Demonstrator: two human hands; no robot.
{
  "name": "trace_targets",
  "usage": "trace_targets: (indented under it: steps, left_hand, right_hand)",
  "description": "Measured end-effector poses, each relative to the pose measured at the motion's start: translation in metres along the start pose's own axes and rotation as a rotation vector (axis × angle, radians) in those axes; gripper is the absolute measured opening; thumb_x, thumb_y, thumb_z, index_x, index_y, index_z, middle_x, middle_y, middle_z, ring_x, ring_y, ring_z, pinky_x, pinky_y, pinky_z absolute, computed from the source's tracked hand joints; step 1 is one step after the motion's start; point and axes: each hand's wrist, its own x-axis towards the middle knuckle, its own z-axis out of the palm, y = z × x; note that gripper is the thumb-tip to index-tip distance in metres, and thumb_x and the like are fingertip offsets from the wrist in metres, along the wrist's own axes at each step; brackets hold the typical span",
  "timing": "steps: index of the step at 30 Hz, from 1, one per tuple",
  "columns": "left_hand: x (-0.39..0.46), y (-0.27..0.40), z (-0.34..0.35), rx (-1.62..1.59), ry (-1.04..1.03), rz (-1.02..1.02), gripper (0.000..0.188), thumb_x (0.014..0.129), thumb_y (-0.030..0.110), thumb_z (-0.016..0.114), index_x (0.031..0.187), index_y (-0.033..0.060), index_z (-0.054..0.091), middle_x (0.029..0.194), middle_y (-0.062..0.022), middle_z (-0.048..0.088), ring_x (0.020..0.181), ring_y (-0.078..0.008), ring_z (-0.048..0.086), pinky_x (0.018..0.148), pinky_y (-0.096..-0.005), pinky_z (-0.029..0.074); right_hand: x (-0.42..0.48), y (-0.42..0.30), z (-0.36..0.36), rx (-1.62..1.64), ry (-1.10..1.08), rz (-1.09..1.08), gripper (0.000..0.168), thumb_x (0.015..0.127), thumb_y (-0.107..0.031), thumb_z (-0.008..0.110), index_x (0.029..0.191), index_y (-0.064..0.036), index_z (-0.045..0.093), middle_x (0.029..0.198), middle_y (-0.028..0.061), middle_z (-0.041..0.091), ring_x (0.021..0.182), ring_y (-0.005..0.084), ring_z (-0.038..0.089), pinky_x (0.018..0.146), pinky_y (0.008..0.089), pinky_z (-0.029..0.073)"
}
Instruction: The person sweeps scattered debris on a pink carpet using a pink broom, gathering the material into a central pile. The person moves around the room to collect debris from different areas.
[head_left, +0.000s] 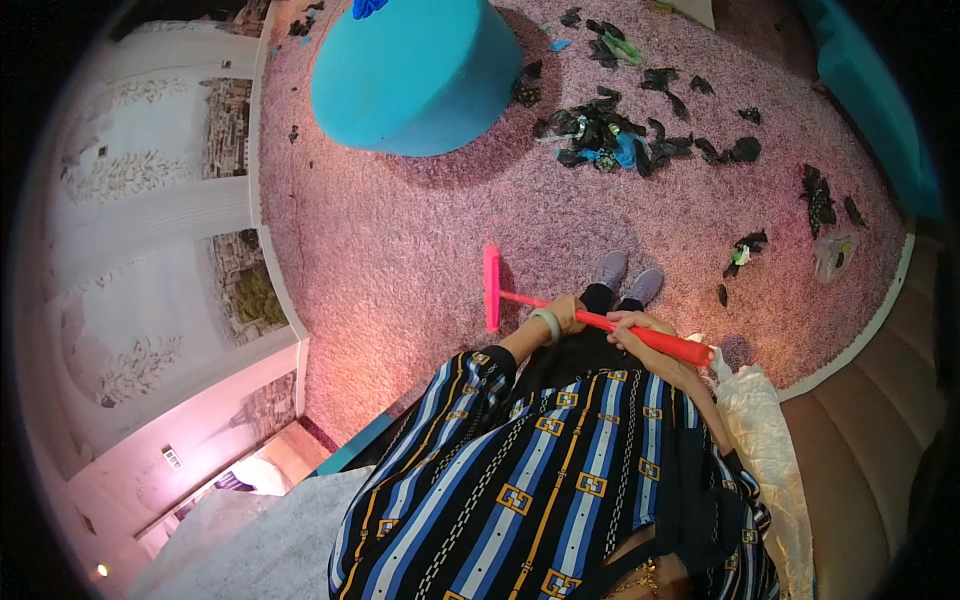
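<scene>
Both my hands grip a short T-shaped floor tool with a red handle (675, 346) and a narrow bright pink head (492, 289); whether it is a brush or a squeegee I cannot tell. My left hand (564, 315), a pale band on its wrist, wraps the thin shaft nearer the head. Higher up, where the thick grip begins, sits my right hand (641, 334). The head is over the pink carpet (405, 247), left of my grey shoes (612, 268). White crinkled material (761, 427) hangs beside my right forearm.
Crumpled black scraps (600, 124), with blue and green bits, are scattered over the far carpet. More scraps (817, 202) and a clear plastic bag (832, 255) lie right. A turquoise pouf (412, 82) stands ahead. A brown padded seat (847, 450) curves along the right; a picture wall (150, 247) runs left.
</scene>
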Motion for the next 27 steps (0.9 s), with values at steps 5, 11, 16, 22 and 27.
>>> trace_targets:
  steps: [5,11,16,22,27]
  left_hand:
    - [0.043,0.017,-0.01,0.137,0.159,0.197,0.021,0.073,0.031,0.062,0.065,0.0121,0.065,0.071,-0.0137,0.067,0.066,-0.0383,0.065,0.062,-0.0496,0.051]
    - [0.13,0.138,-0.099,-0.052,0.202,0.204,0.011,0.07,0.019,0.064,0.07,0.0079,0.068,0.074,-0.02,0.066,0.071,-0.0405,0.064,0.066,-0.0461,0.052]
    - [0.133,0.179,-0.141,-0.007,0.312,0.382,0.015,0.067,0.018,0.068,0.074,0.0048,0.068,0.077,-0.0207,0.066,0.078,-0.0401,0.065,0.068,-0.0461,0.052]
    - [0.094,0.146,-0.091,0.018,0.223,0.162,0.027,0.07,0.033,0.072,0.069,0.0059,0.068,0.073,-0.0211,0.065,0.076,-0.0397,0.065,0.067,-0.0467,0.052]
    - [0.057,0.084,-0.03,-0.052,0.13,0.086,0.029,0.072,0.035,0.071,0.068,0.0069,0.067,0.07,-0.0201,0.065,0.069,-0.0385,0.065,0.062,-0.0449,0.051]
  right_hand:
    - [-0.005,-0.042,-0.022,-0.038,0.088,0.03,0.017,0.092,-0.018,0.064,0.096,-0.002,0.066,0.109,0.0082,0.067,0.099,0.0133,0.06,0.09,0.0277,0.046]
    - [-0.026,-0.133,-0.066,-0.306,0.322,-0.164,0.013,0.091,-0.013,0.062,0.093,0.0,0.064,0.114,0.0092,0.066,0.09,0.0132,0.059,0.081,0.0257,0.046]
    - [-0.034,-0.16,-0.055,-0.47,0.357,-0.437,0.014,0.09,-0.012,0.063,0.091,0.002,0.062,0.11,0.0116,0.066,0.089,0.0151,0.06,0.079,0.0281,0.047]
    - [-0.015,-0.102,-0.058,-0.101,0.22,-0.112,0.02,0.095,-0.018,0.058,0.096,0.001,0.064,0.113,0.0119,0.063,0.09,0.0161,0.065,0.079,0.0286,0.054]
    - [0.005,-0.043,-0.04,0.053,0.133,0.034,0.023,0.094,-0.022,0.061,0.098,0.001,0.066,0.108,0.009,0.066,0.082,0.0124,0.065,0.073,0.0248,0.053]
